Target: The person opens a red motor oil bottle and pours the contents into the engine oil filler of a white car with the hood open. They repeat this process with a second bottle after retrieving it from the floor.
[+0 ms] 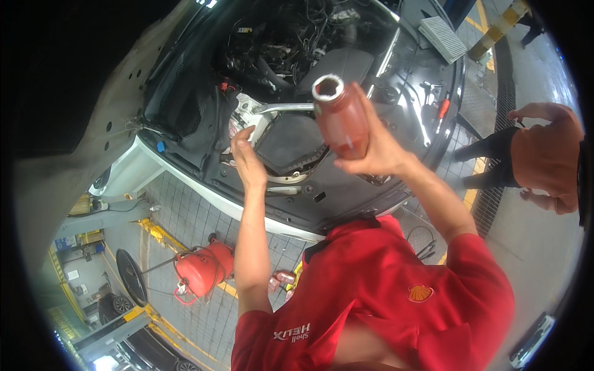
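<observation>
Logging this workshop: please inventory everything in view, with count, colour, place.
Bottle: 1, reddish, in right hand
Engine bay: 1, mostly black, upper centre
Pleated panel: 1, pale, upper right
Tool handle: 1, red, bay's right side
Striped post: 1, yellow-black, top right
Tank: 1, red, lower left
Disc: 1, dark, left of tank
Parked car: at least 1, dark, lower left
Other person: at least 1, dark trousers, right edge
Shirt: 1, red, lower centre
Left hand: 1, bare, left of bottle
Right hand: 1, bare, around bottle
</observation>
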The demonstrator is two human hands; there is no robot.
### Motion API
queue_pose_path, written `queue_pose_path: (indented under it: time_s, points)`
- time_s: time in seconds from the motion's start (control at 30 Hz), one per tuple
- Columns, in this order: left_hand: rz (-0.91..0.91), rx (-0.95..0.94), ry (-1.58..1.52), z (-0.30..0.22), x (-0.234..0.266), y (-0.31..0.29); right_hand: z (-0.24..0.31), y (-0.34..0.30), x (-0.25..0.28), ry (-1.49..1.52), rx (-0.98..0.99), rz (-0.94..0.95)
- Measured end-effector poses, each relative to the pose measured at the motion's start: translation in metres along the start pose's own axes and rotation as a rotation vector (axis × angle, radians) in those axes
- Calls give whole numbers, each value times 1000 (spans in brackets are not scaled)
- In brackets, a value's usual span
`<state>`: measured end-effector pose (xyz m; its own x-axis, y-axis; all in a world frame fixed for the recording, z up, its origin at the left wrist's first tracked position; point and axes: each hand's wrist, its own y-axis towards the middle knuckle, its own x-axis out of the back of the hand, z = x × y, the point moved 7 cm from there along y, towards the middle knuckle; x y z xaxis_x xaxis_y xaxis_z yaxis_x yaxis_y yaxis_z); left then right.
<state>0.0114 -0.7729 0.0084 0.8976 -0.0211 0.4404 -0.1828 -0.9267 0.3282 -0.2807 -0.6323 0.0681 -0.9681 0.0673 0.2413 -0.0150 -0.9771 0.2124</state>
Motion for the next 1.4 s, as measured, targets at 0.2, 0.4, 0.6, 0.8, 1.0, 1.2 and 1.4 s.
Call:
queue_pose_path:
  time_s: [0.2, 0.4, 0.6, 0.8, 1.0, 1.2, 1.4]
  points:
    - [-130, 116, 369, 133, 29, 80, -59, 70, 28, -97, -56, -70]
    - [-154, 96, 704, 226, 31, 166, -112, 149, 45, -217, -115, -147]
    - [-106, 81, 900, 275, 2, 241, -163, 235, 61, -418, -114, -206]
    - [-171, 68, 1123, 281, -13, 247, -221, 328, 70, -497, -90, -148]
    - [-159, 108, 1135, 278, -14, 248, -268, 404, 68, -663, -112, -71]
    - [-160, 116, 1147, 275, -13, 246, -284, 446, 60, -804, -46, -53]
    - [-161, 118, 1126, 272, -13, 246, -295, 469, 51, -865, -27, -26]
